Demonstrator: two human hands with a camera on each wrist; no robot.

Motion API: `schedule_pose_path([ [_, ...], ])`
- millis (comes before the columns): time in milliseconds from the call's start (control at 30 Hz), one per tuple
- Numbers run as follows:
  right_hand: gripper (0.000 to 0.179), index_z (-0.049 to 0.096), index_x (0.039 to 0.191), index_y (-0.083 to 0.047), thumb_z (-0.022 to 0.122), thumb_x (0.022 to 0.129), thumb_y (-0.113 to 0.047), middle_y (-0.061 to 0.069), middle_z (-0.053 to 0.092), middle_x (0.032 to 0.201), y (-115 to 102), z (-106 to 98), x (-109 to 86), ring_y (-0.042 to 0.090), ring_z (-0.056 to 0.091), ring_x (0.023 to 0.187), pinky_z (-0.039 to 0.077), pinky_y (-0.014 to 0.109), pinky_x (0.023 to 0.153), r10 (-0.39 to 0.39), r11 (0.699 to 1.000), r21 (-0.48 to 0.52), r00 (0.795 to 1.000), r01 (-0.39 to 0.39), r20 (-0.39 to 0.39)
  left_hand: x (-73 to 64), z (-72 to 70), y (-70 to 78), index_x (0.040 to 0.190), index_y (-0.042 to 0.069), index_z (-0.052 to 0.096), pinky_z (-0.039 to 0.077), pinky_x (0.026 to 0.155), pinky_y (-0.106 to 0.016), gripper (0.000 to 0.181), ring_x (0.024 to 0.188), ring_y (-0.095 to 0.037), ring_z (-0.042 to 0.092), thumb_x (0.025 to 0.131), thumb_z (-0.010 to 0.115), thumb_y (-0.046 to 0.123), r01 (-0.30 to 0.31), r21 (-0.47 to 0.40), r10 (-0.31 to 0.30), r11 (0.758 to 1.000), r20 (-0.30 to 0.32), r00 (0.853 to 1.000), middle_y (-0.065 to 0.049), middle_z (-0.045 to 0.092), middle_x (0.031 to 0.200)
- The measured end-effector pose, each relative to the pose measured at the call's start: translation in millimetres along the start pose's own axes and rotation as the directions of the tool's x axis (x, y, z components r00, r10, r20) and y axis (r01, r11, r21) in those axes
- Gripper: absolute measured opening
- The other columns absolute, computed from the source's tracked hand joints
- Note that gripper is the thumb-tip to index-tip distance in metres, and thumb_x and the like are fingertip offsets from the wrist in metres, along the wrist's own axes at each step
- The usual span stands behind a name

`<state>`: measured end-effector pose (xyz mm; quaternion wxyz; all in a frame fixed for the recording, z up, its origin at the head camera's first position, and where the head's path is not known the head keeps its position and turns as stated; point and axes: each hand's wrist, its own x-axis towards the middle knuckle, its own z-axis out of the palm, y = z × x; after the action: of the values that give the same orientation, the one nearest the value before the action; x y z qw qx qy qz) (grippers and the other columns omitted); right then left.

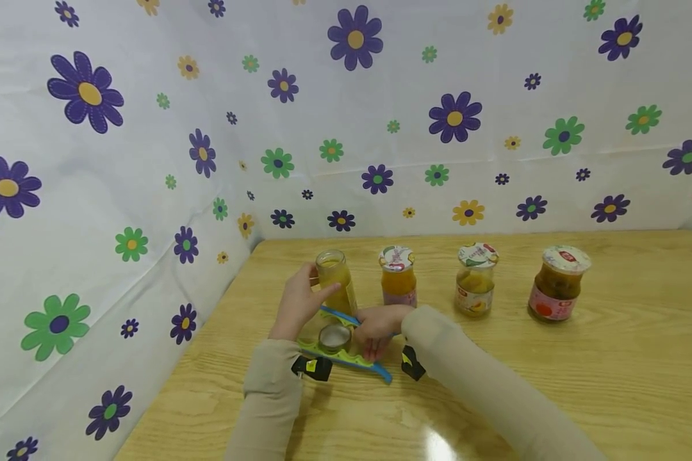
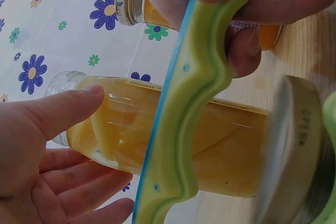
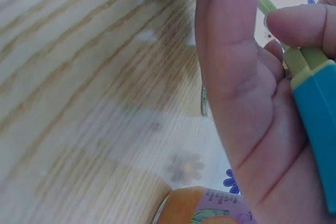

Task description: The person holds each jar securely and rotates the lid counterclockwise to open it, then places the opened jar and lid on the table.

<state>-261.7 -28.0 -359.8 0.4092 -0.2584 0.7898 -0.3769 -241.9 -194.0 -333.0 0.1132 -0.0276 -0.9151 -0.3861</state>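
Note:
A tall glass jar [image 1: 341,291] of yellow fruit, its mouth uncovered, stands at the left of the table. My left hand [image 1: 301,299] holds it near the top, thumb [image 2: 79,106] across the front and fingers on the other side. In my right hand [image 1: 378,328] I grip a blue and green jar opener [image 1: 352,360] with scalloped inner edges. Between its two arms sits a round metal lid [image 1: 335,337], apart from the jar. The left wrist view shows one opener arm [image 2: 176,108] crossing in front of the jar. Part of the opener's blue handle [image 3: 317,129] lies along my right palm.
Behind my right hand stands a lidded jar with orange contents [image 1: 398,280]. Farther right are a lidded jar of pale fruit [image 1: 475,282] and a wider lidded jar with dark contents [image 1: 556,285]. A flowered cloth [image 1: 415,160] hangs behind the wooden table [image 1: 623,358].

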Motion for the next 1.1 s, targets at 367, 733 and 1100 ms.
schedule_pose_path([
  [367, 0.018, 0.040, 0.102, 0.000, 0.043, 0.086, -0.006, 0.012, 0.063, 0.068, -3.7, 3.2, -0.6, 0.016, 0.058, 0.054, 0.051, 0.028, 0.054, 0.002, 1.000, -0.026, 1.000, -0.002, -0.019, -0.6, 0.3, -2.9, 0.113, -0.001, 0.048, 0.043, 0.084, -0.043, 0.049, 0.103, -0.033, 0.051, 0.080, 0.065, 0.031, -0.046, 0.009, 0.046, 0.999, -0.023, 0.999, -0.019, 0.054, 0.112],
  [733, 0.006, 0.045, 0.093, -0.004, 0.042, 0.088, -0.003, 0.006, 0.056, 0.059, -4.6, 7.9, -13.2, 0.013, 0.052, 0.048, 0.047, 0.026, 0.047, -0.108, 0.957, -0.275, 0.993, 0.092, -0.042, 0.3, 1.2, -2.3, 0.116, -0.001, 0.047, 0.041, 0.087, -0.043, 0.048, 0.107, -0.032, 0.049, 0.081, 0.065, 0.025, -0.021, 0.016, 0.021, 1.000, 0.005, 1.000, -0.019, 0.052, 0.117],
  [1100, 0.007, 0.041, 0.088, -0.003, 0.037, 0.093, -0.005, 0.004, 0.047, 0.057, 18.9, -10.8, -61.3, 0.013, 0.045, 0.048, 0.039, 0.024, 0.045, -0.133, 0.950, -0.293, 0.989, 0.107, -0.067, -0.3, 1.2, -1.2, 0.117, -0.002, 0.046, 0.040, 0.088, -0.044, 0.047, 0.107, -0.033, 0.048, 0.082, 0.064, 0.023, -0.021, 0.015, 0.021, 1.000, 0.009, 1.000, -0.019, 0.051, 0.117],
])
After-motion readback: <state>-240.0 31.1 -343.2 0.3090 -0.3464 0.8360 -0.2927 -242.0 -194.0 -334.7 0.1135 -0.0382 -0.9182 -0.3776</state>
